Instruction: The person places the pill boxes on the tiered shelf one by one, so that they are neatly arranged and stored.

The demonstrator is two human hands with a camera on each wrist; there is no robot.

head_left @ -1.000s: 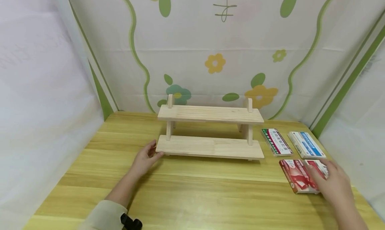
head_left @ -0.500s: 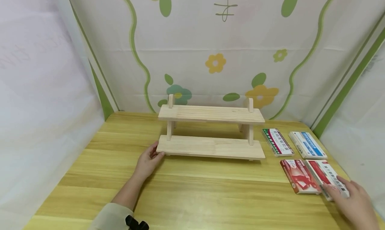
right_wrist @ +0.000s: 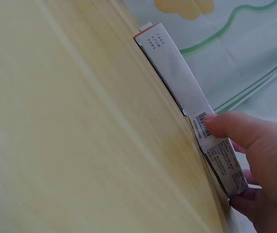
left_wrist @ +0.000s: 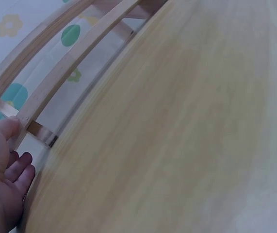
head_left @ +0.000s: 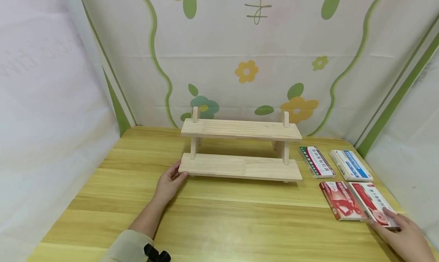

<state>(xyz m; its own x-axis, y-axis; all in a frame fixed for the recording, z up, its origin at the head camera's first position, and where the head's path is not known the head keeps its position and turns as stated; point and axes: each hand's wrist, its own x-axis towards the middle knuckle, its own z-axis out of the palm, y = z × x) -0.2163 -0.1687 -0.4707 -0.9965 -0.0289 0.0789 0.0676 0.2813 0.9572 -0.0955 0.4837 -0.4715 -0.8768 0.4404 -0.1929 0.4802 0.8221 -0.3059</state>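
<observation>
A two-tier wooden display shelf [head_left: 240, 166] stands on the table in the head view. At the lower board's left corner, my left hand [head_left: 168, 184] grips it, thumb at the front edge; in the left wrist view its other fingers [left_wrist: 23, 174] curl below the board. Far right, my right hand [head_left: 406, 235] holds the near end of a red-and-white medicine box [head_left: 372, 201], which lies flat. The right wrist view shows the thumb [right_wrist: 225, 125] on the box's printed end. Touching or almost touching that box on its left is a red medicine box [head_left: 341, 201].
Behind these lie a green-and-white medicine box [head_left: 316, 162] and a blue-and-white medicine box [head_left: 350, 165]. The wooden table [head_left: 240, 220] is bounded by a flowered cloth [head_left: 219, 45] at the back and white cloth at both sides. A black device sits at my left sleeve.
My right hand has moved right and nearer, from over the red boxes to the red-and-white box's near end, uncovering more of that box. The left hand stays at the shelf corner.
</observation>
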